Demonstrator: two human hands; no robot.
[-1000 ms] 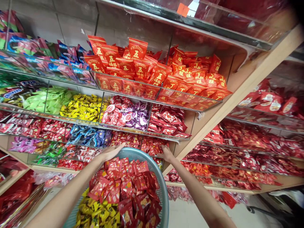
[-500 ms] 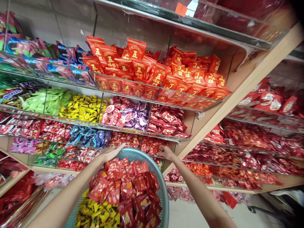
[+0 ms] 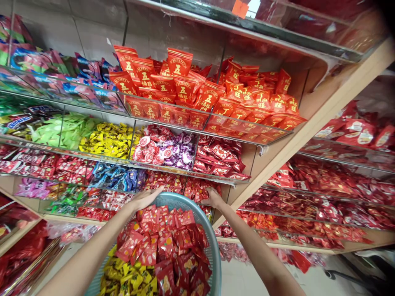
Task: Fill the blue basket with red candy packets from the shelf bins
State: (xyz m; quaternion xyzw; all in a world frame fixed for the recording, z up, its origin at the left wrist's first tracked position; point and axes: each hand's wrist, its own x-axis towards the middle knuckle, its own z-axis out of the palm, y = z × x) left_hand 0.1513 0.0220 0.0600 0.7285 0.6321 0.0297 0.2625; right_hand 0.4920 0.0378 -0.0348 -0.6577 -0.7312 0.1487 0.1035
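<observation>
Left forearm (image 3: pixel 99 246) and right forearm (image 3: pixel 253 247): both bare, slender, widest at the near end and tapering smoothly toward the far end. Left hand (image 3: pixel 147 199) and right hand (image 3: pixel 214 199): likewise bare, slim in outline.

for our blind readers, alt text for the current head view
A person's left hand is at the rim of a teal basket holding red packets and yellow packets, the right hand near shelved red packets; colourful wrapped sweets line the shelves.
</observation>
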